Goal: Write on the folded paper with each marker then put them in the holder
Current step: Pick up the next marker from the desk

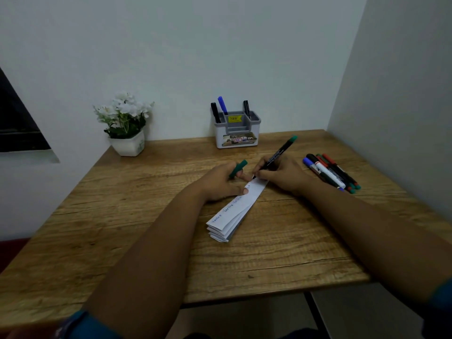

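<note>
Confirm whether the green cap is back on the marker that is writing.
No: the left hand holds the green cap apart, while the right hand writes with the uncapped marker on the folded paper.

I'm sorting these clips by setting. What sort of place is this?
Probably a small desk nook in a home or office: a wooden table in a wall corner, a marker holder and a potted flower plant.

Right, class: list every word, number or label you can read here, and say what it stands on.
"OP", then cut off: front label of the holder.
"42", less surely: same label.
Yellow sticker on the holder: too small to read.
Handwriting on the folded paper: too blurred.
Print on the green marker: unreadable.
</note>
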